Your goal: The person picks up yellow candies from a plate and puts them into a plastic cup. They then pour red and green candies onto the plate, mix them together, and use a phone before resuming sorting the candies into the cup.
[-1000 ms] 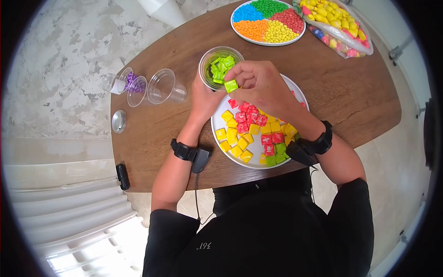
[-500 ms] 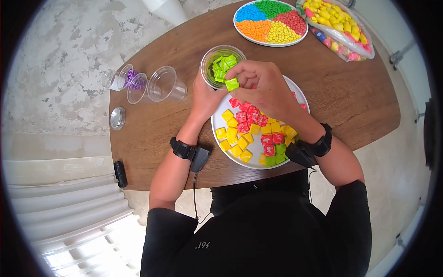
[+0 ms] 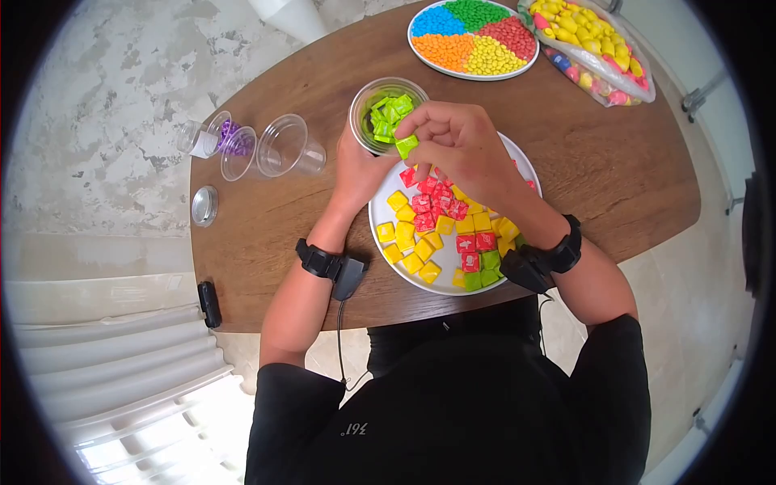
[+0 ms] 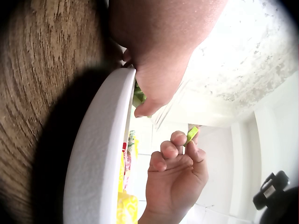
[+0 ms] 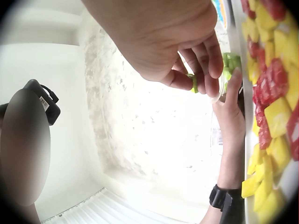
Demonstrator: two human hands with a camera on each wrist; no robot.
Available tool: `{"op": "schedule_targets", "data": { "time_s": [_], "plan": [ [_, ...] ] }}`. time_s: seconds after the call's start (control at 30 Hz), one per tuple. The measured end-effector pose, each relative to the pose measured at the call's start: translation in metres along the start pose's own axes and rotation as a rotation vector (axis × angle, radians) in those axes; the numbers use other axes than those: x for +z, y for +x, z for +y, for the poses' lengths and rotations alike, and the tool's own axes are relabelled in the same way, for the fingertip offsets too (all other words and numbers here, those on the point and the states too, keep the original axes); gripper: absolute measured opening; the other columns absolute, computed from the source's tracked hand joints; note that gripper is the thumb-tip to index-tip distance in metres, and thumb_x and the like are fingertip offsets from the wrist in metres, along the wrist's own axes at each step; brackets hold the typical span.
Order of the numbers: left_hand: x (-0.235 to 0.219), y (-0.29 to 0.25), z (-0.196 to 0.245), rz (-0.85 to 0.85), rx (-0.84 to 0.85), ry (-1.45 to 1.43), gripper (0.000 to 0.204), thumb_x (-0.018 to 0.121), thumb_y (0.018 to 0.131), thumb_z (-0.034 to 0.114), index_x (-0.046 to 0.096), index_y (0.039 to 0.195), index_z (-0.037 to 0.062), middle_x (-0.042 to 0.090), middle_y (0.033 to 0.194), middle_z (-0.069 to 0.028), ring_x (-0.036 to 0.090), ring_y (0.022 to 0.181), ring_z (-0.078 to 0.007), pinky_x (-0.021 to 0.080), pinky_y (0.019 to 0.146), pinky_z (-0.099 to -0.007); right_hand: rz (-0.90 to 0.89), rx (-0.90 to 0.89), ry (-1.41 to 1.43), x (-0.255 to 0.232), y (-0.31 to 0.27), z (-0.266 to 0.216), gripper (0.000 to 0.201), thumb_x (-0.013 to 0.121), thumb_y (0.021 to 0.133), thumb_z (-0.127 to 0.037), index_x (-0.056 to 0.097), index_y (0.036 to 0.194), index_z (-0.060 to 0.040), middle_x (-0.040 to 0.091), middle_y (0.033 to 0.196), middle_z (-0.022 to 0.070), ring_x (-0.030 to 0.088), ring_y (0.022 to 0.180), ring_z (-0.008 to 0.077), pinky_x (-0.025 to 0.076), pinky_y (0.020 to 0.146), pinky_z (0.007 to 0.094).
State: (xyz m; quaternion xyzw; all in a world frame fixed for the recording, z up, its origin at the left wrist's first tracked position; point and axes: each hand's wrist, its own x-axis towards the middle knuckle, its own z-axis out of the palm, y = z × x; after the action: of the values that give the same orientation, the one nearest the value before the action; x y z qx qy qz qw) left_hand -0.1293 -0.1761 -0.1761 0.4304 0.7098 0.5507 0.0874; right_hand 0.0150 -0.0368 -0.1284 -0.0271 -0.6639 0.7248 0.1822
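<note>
In the head view my left hand (image 3: 361, 168) grips a clear plastic cup (image 3: 356, 129) tilted so its mouth faces me. Several green wrapped candies (image 3: 391, 115) lie inside it. Thumb and index finger of my right hand (image 3: 467, 153) pinch one more green candy (image 3: 406, 146) at the cup's near rim. The left wrist view shows this candy (image 4: 192, 135) between the fingertips, the other fingers curled loosely. Below both hands a white round plate (image 3: 517, 155) carries yellow candies (image 3: 424, 247), red candies (image 3: 424, 203) and a few green ones (image 3: 482, 280).
Left of the cup stand empty clear cups (image 3: 283, 149) and one with purple pieces (image 3: 237, 141). A round metal lid (image 3: 204, 206) and a black device (image 3: 209, 304) lie near the left edge. At the back are a plate of colour-sorted sweets (image 3: 443, 52) and a bag of yellow and pink pieces (image 3: 594, 48).
The pinched green candy has turned slightly in my right fingers and risen a little at the cup's rim. My left hand keeps its hold on the cup.
</note>
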Motion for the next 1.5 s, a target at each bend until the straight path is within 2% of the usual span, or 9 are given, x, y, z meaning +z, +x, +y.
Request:
{"op": "schedule_targets", "data": {
  "time_s": [0.07,0.37,0.87,1.3,1.5],
  "plan": [
    [-0.0006,0.0004,0.0014,-0.009,-0.005,0.016,0.077,0.088,0.077,0.006,0.050,0.144,0.0021,0.067,0.134,-0.0131,0.065,0.123,-0.0224,0.052,0.106,-0.0384,0.005,0.103,0.058,-0.0016,0.0000,-0.0081,0.015,0.066,0.087,-0.003,0.069,0.099,0.0055,0.070,0.073,0.0087,0.068,0.060,0.0116,0.053,0.056,0.0251],
    [-0.0007,0.0007,-0.0027,-0.015,-0.011,0.001,0.078,0.089,0.078,0.008,0.050,0.145,0.0016,0.066,0.134,-0.0138,0.065,0.123,-0.0229,0.051,0.106,-0.0390,0.008,0.098,0.003,-0.0030,0.0001,-0.0069,0.016,0.064,0.089,-0.005,0.072,0.093,0.0075,0.071,0.069,0.0096,0.066,0.054,0.0100,0.051,0.049,0.0230],
    [-0.0002,0.0008,-0.0033,-0.012,-0.021,-0.009,0.079,0.089,0.077,0.007,0.050,0.145,0.0014,0.066,0.135,-0.0138,0.064,0.124,-0.0230,0.051,0.107,-0.0389,0.025,0.080,0.044,-0.0036,-0.0006,-0.0089,0.019,0.062,0.091,-0.007,0.073,0.094,0.0091,0.070,0.069,0.0103,0.066,0.053,0.0126,0.050,0.048,0.0243],
    [-0.0006,0.0015,-0.0046,-0.026,-0.040,-0.018,0.079,0.089,0.076,0.006,0.049,0.145,0.0014,0.066,0.134,-0.0138,0.065,0.123,-0.0230,0.052,0.106,-0.0384,0.065,0.071,0.013,-0.0026,0.0004,-0.0060,0.022,0.057,0.093,-0.008,0.072,0.102,0.0061,0.072,0.076,0.0102,0.070,0.061,0.0111,0.047,0.048,0.0229],
    [-0.0007,0.0002,0.0003,-0.024,-0.038,-0.022,0.082,0.090,0.075,0.005,0.049,0.145,0.0009,0.067,0.134,-0.0142,0.065,0.123,-0.0230,0.052,0.105,-0.0384,0.052,0.018,-0.005,-0.0012,0.0008,-0.0047,0.022,0.057,0.090,-0.003,0.070,0.103,0.0088,0.072,0.077,0.0112,0.070,0.063,0.0124,0.052,0.055,0.0255]
  ]
}}
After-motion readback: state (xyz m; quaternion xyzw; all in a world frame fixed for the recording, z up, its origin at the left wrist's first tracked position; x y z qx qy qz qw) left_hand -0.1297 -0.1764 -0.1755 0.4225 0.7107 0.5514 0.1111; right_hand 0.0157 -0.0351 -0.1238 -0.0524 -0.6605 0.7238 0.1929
